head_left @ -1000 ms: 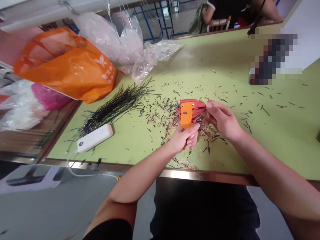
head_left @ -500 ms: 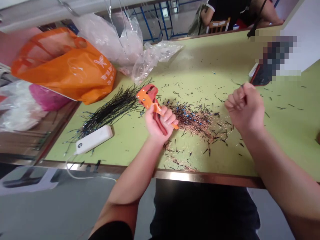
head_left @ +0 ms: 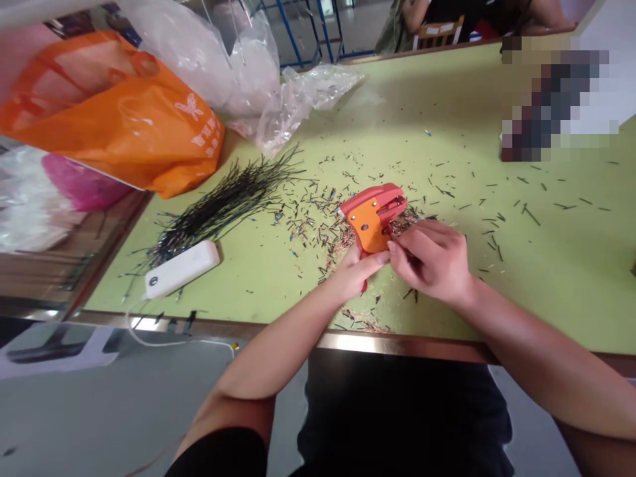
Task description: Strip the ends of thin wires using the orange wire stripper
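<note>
My left hand (head_left: 355, 273) is wrapped round the handles of an orange and red wire stripper (head_left: 370, 222), its head pointing up and to the right. Close against the tool's right side is my right hand (head_left: 432, 258), fingers pinched together near the jaws. What the pinch holds, if anything, is hidden by the fingers. Beneath both hands lies a scatter of black wire offcuts (head_left: 308, 228) and copper strands (head_left: 365, 321). A bundle of long black wires (head_left: 223, 202) with pale and blue ends rests to the left.
A white power bank (head_left: 183, 268) with a cable lies by the table's front left edge. An orange bag (head_left: 144, 126) and clear plastic bags (head_left: 298, 99) stand at the back left. A blurred panel (head_left: 556, 99) is at the back right; a person sits beyond the table.
My left hand has moved right and turned the wire stripper so its head points right. My right hand has come left and down from its raised place to the tool.
</note>
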A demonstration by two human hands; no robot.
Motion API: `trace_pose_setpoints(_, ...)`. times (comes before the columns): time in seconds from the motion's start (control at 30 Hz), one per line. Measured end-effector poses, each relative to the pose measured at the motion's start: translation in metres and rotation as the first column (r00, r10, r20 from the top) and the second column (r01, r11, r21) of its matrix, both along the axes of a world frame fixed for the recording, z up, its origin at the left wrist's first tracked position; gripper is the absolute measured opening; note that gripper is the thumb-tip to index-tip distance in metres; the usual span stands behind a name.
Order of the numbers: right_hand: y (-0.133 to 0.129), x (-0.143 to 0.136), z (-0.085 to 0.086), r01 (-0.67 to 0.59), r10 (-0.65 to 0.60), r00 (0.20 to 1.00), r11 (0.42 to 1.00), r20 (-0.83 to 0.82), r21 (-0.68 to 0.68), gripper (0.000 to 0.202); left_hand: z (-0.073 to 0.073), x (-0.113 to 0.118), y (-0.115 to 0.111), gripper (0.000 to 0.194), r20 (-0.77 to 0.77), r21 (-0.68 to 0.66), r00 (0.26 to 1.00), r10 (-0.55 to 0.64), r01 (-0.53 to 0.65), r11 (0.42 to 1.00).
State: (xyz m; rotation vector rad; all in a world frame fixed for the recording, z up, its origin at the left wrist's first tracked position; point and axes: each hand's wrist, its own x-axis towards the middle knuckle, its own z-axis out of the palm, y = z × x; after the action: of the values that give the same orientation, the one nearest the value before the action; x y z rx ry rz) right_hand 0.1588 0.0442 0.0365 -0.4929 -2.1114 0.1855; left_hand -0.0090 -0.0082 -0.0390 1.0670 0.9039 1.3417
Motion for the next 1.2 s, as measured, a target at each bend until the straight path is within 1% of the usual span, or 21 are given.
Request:
trace_pose_setpoints(0.07,-0.001,-0.001,0.001,-0.021,0.021,1.000,1.000,-0.003,0.021,0.035,0.000,-0.001,0.000,0.040,-0.019,0.003,1.000,-0.008,0.008,1.000)
trace_pose_setpoints(0.2,-0.003,-0.003,0.002,-0.045,0.045,0.999,0.999,-0.025,0.016,0.035,0.004,0.000,-0.001,0.041,-0.027,-0.007,1.000,0.013,-0.013,1.000)
trace_pose_setpoints(0.3,-0.004,-0.004,0.002,-0.048,0.049,0.998,0.999,-0.030,0.020,0.036,0.007,0.000,-0.004,0.037,-0.038,0.022,0.999,0.002,-0.002,1.000)
trace_pose_setpoints(0.4,-0.005,-0.005,0.002,-0.049,0.049,0.999,0.999,-0.023,0.023,0.036,0.009,0.000,-0.005,0.035,-0.070,0.048,0.997,0.019,-0.016,0.999)
trace_pose_setpoints(0.53,-0.005,-0.005,0.001,-0.049,0.049,0.999,0.999,-0.013,0.017,0.035,0.011,0.000,-0.006,0.039,-0.080,0.079,0.996,0.047,-0.041,0.996)
trace_pose_setpoints(0.63,-0.004,-0.005,0.000,-0.058,0.058,0.998,0.998,-0.015,0.015,0.035,0.012,0.001,-0.006,0.046,-0.075,0.085,0.997,0.030,-0.024,0.996)
trace_pose_setpoints(0.7,-0.004,-0.005,-0.002,-0.061,0.061,0.998,0.998,-0.009,0.010,0.036,0.013,0.001,-0.006,0.049,-0.099,0.075,0.995,0.027,-0.019,0.997)
trace_pose_setpoints(0.8,-0.004,-0.005,-0.002,-0.053,0.053,0.999,0.999,0.006,0.006,0.037,0.015,0.002,-0.005,0.050,-0.118,0.092,0.993,0.024,-0.013,0.996)
trace_pose_setpoints(0.93,-0.005,-0.005,-0.002,-0.055,0.055,0.998,0.998,0.025,-0.007,0.038,0.022,0.005,-0.005,0.052,-0.088,0.118,0.994,-0.067,0.078,0.990)
trace_pose_setpoints(1.0,-0.005,-0.005,-0.001,-0.066,0.067,0.998,0.998,0.018,-0.013,0.038,0.026,0.006,-0.005,0.054,-0.066,0.119,0.993,-0.096,0.103,0.988)
trace_pose_setpoints(1.1,-0.004,-0.005,0.000,-0.081,0.081,0.997,0.997,-0.009,-0.006,0.037,0.033,0.010,-0.006,0.053,-0.021,0.110,0.995,-0.097,0.099,0.989)
trace_pose_setpoints(1.2,-0.003,-0.005,-0.001,-0.079,0.079,0.997,0.997,-0.014,0.001,0.038,0.038,0.013,-0.006,0.052,0.003,0.073,0.995,-0.095,0.095,0.993)
